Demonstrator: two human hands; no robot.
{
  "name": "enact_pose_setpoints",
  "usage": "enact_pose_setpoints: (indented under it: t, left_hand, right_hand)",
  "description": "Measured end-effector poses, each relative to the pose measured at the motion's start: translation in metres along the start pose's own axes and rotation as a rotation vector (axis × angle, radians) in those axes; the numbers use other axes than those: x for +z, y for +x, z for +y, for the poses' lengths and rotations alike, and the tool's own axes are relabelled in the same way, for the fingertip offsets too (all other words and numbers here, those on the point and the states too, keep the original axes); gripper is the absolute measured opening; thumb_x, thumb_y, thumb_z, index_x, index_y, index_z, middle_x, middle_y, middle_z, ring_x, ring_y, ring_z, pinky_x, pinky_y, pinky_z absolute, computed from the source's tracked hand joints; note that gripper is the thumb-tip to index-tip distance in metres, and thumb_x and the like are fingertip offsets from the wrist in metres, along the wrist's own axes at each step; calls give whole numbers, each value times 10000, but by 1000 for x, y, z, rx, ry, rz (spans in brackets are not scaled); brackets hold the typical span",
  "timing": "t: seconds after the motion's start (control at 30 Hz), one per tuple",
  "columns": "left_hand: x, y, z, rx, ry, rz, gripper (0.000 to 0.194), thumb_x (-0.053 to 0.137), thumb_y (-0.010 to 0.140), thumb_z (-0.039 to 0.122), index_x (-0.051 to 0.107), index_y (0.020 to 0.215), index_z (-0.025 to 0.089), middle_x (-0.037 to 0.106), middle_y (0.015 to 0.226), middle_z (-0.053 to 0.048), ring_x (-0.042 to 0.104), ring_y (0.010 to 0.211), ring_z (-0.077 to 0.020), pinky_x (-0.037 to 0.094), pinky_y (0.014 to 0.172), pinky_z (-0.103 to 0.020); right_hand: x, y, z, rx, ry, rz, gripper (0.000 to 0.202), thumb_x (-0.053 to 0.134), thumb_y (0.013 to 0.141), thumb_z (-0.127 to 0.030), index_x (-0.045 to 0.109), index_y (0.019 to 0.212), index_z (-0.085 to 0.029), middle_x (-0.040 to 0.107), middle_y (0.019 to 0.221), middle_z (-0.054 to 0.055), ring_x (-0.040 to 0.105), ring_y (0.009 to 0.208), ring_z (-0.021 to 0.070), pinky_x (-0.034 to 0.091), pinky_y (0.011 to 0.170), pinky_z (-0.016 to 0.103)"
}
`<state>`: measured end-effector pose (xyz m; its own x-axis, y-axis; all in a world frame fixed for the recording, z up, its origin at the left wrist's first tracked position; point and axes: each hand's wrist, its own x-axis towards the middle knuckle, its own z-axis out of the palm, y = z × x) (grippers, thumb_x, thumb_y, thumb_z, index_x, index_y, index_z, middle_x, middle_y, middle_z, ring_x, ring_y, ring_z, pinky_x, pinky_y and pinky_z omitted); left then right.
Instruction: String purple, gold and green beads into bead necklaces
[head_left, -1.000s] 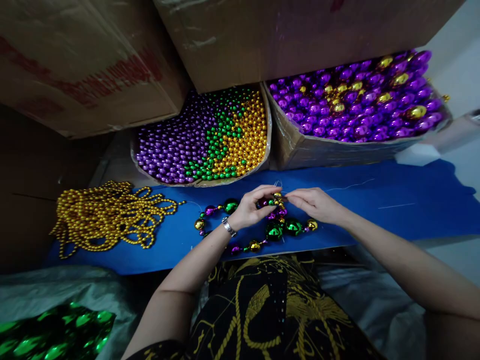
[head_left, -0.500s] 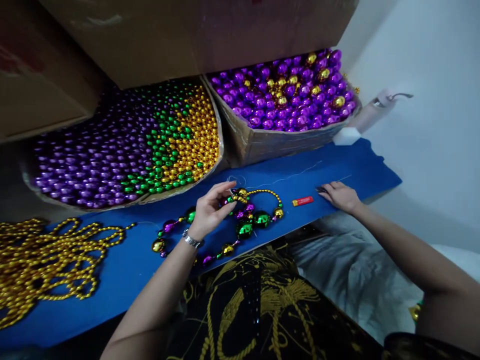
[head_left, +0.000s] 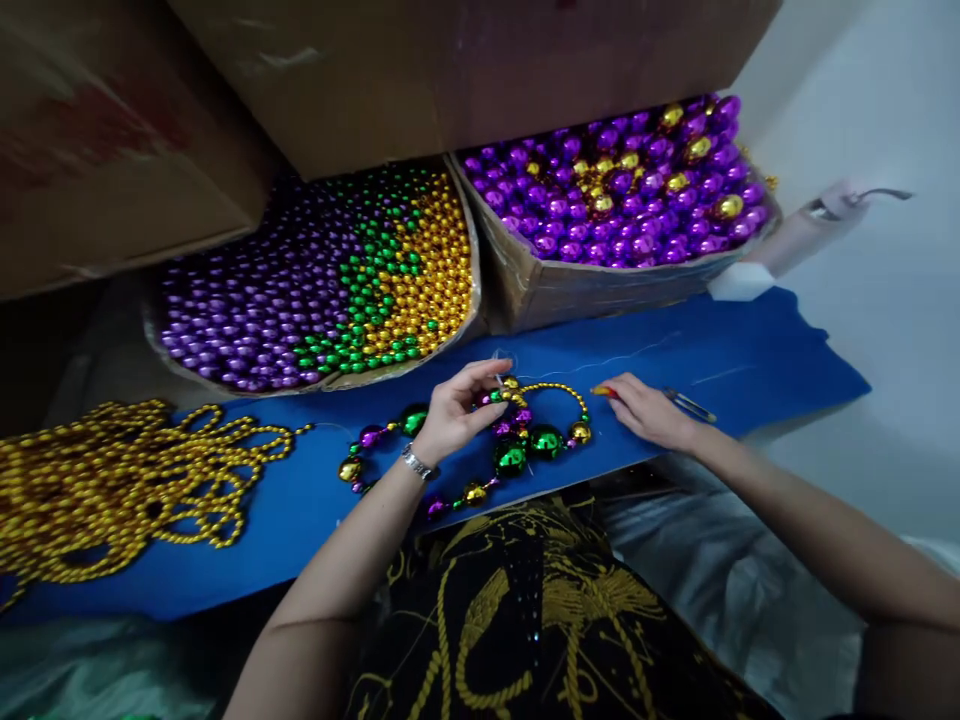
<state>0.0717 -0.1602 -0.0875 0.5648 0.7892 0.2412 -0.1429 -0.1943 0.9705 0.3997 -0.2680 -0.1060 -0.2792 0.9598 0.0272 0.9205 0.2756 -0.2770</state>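
My left hand (head_left: 457,408), wearing a metal watch, curls its fingers around the threaded end of a bead necklace (head_left: 546,440) with large green, gold and purple beads. Clear thread (head_left: 504,360) loops up at those fingertips; the exact grip is partly hidden. The necklace lies on the blue table cover, partly behind that hand. To its right, my right hand (head_left: 651,412) is closed on a small red tube with a yellow end (head_left: 604,392), which points left toward the beads. Small metal snips (head_left: 691,406) rest just beyond the right hand's knuckles.
Gold bead strands (head_left: 112,490) are heaped at the left on the blue cover (head_left: 300,500). Behind stand open cartons of purple, green and gold beads (head_left: 315,290) and large purple beads (head_left: 637,215). Closed cartons (head_left: 487,80) overhang them. A pale bottle (head_left: 814,235) stands back right.
My right hand has let go of the snips, now on the cover, and has picked up the red tube. The left hand stays at the necklace. The view has shifted left.
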Motion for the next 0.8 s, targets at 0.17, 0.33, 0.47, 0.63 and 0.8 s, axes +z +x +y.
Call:
enact_pose_setpoints:
  t: [0.17, 0.33, 0.47, 0.63, 0.8]
  left_hand:
    - [2, 4, 2, 2, -51, -102, 491, 746, 782, 275, 622, 1257, 247, 618, 1234, -98, 623, 914, -149, 539, 800, -280]
    - [2, 6, 4, 11, -126, -137, 555, 753, 774, 253, 589, 1304, 240, 599, 1249, -107, 631, 878, -135, 536, 772, -261]
    - [0, 6, 2, 1, -207, -168, 629, 760, 766, 209, 539, 1354, 246, 661, 1127, -90, 645, 887, -142, 537, 793, -258]
    - [-1, 7, 2, 9, -227, -171, 620, 762, 755, 166, 562, 1331, 284, 580, 1301, -100, 651, 915, -131, 548, 800, -242]
    - [0, 7, 4, 13, -213, -162, 611, 771, 745, 177, 577, 1319, 263, 547, 1336, -119, 654, 930, -144, 563, 810, -252]
  right_hand:
    - [-34, 70, -63, -107, 347, -98, 301, 365, 985, -420, 526, 1134, -213, 648, 895, 37, 606, 756, 161, 465, 695, 289]
    - [-41, 113, -89, -239, 233, -117, 434, 258, 1000, -481, 525, 812, -195, 589, 746, 27, 540, 725, 156, 369, 672, 279]
    - [-35, 121, -89, -317, 137, -108, 428, 252, 992, -427, 520, 760, -188, 584, 727, 37, 520, 730, 162, 354, 700, 296]
    - [-31, 121, -88, -352, 73, -45, 412, 260, 977, -393, 550, 771, -185, 600, 732, 40, 513, 720, 160, 349, 696, 298]
    - [-31, 122, -86, -378, 50, -15, 422, 269, 977, -386, 577, 771, -183, 608, 728, 37, 504, 696, 148, 344, 685, 288]
